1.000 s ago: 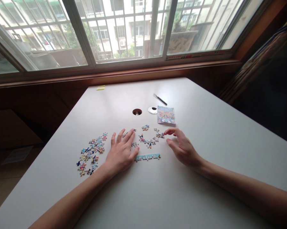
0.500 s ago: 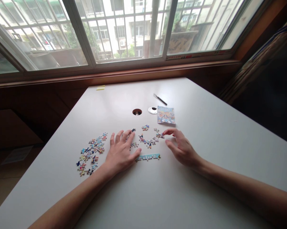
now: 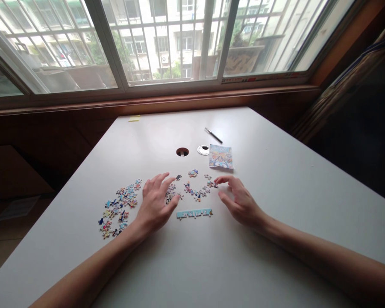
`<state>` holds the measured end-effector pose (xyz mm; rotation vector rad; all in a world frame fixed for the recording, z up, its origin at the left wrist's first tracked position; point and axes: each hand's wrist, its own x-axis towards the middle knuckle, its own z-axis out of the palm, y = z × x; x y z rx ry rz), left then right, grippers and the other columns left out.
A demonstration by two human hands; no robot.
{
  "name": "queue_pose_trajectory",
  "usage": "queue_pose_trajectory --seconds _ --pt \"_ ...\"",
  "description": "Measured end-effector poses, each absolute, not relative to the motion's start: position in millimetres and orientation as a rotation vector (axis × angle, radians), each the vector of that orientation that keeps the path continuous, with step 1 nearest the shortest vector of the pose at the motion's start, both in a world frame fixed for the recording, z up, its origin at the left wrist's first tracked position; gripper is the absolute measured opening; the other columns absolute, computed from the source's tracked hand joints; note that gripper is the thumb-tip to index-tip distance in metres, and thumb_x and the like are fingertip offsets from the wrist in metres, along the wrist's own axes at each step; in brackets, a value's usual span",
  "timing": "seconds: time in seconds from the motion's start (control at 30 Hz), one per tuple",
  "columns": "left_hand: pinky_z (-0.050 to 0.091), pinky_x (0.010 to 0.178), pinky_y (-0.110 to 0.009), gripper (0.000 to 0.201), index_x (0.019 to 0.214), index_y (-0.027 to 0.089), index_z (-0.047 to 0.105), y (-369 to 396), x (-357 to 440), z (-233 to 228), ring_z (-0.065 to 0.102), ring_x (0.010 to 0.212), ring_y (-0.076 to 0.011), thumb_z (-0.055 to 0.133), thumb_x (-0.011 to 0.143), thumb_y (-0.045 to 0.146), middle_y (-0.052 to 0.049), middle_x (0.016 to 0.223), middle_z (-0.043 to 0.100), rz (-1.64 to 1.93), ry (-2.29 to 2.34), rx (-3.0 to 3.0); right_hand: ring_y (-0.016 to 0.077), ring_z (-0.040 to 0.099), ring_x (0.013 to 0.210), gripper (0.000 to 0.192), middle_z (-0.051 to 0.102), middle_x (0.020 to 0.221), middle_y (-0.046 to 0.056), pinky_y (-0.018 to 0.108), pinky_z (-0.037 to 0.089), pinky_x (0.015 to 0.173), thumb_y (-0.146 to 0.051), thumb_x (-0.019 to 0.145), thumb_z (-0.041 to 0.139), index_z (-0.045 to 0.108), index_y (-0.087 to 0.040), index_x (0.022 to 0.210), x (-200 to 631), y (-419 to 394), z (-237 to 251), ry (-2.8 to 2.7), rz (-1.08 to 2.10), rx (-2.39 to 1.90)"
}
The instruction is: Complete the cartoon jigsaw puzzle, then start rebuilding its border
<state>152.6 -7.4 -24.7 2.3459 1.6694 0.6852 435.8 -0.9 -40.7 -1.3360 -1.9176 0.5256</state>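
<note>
Several loose jigsaw pieces (image 3: 198, 191) lie in a curved cluster between my hands. My left hand (image 3: 157, 199) is open, fingers apart, just left of a smaller group of jigsaw pieces (image 3: 173, 194) that it partly hides. My right hand (image 3: 239, 199) is open at the right end of the curved cluster, its index fingertip close to a piece; whether they touch I cannot tell. Nearer to me lies a joined light-blue strip of puzzle (image 3: 195, 213). A bigger pile of mixed jigsaw pieces (image 3: 115, 209) spreads out left of my left hand.
A small picture sheet (image 3: 221, 157) lies beyond my right hand, with a pen (image 3: 213, 135) behind it. A round cable hole (image 3: 182, 152) and its metal cover (image 3: 203, 150) are in the white table (image 3: 192, 261). A yellow slip (image 3: 134, 118) is near the far edge.
My left hand has drawn back to the left, uncovering the left end of the blue strip and more of the small group. My right hand stays nearly in place by the cluster.
</note>
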Motion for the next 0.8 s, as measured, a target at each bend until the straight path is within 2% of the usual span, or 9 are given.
queue_pose_trajectory --seconds 0.1,0.17,0.27,0.37,0.53,0.63,0.8 --pt "0.033 0.113 -0.046 0.029 0.121 0.023 0.055 -10 145 -23 0.046 0.129 -0.0251 0.046 0.094 0.029 -0.007 0.134 0.055 0.951 1.645 2.207 0.029 0.056 0.115 0.026 0.061 0.115 0.009 0.052 0.046 0.1 -0.021 0.087 0.051 0.053 -0.025 0.113 436 0 -38 -1.973 0.464 -1.297" --pt "0.037 0.109 -0.044 0.022 0.112 0.022 0.056 -12 142 -23 0.05 0.122 -0.0248 0.047 0.093 0.025 -0.007 0.123 0.059 1.05 1.613 2.16 0.0302 0.056 0.116 0.03 0.063 0.116 0.01 0.054 0.044 0.1 -0.02 0.085 0.053 0.05 -0.024 0.114 437 2 -36 -2.035 0.432 -1.275" --pt "0.04 0.104 -0.043 0.016 0.105 0.022 0.055 -15 142 -22 0.053 0.114 -0.0244 0.047 0.091 0.02 -0.006 0.112 0.061 1.081 1.566 2.176 0.0307 0.059 0.117 0.032 0.067 0.117 0.011 0.055 0.043 0.1 -0.019 0.084 0.054 0.041 -0.024 0.113 438 4 -34 -2.015 0.474 -1.283" --pt "0.04 0.1 -0.042 0.014 0.101 0.022 0.054 -17 143 -21 0.053 0.11 -0.0242 0.048 0.089 0.016 -0.005 0.107 0.062 1.076 1.544 2.22 0.0291 0.062 0.114 0.025 0.069 0.119 0.011 0.052 0.045 0.097 -0.019 0.086 0.052 0.034 -0.026 0.102 438 3 -33 -1.899 0.554 -1.341" --pt "0.039 0.099 -0.042 0.013 0.098 0.022 0.052 -18 141 -21 0.053 0.107 -0.0242 0.047 0.089 0.015 -0.005 0.104 0.061 1.05 1.554 2.223 0.031 0.056 0.123 0.024 0.065 0.129 0.012 0.053 0.044 0.096 -0.018 0.084 0.051 0.028 -0.026 0.086 438 -1 -29 -1.883 0.556 -1.333" --pt "0.04 0.098 -0.042 0.013 0.098 0.022 0.052 -19 141 -22 0.052 0.107 -0.0246 0.046 0.089 0.015 -0.005 0.104 0.061 1.032 1.557 2.213 0.03 0.054 0.125 0.022 0.064 0.13 0.011 0.053 0.044 0.098 -0.016 0.083 0.05 0.031 -0.026 0.085 438 -1 -28 -1.929 0.541 -1.28" --pt "0.039 0.1 -0.042 0.014 0.098 0.022 0.053 -19 141 -21 0.053 0.105 -0.0245 0.045 0.088 0.015 -0.005 0.101 0.061 1.032 1.554 2.203 0.0295 0.05 0.126 0.018 0.064 0.129 0.009 0.056 0.042 0.102 -0.013 0.081 0.051 0.048 -0.025 0.093 439 2 -30 -2.037 0.471 -1.235"
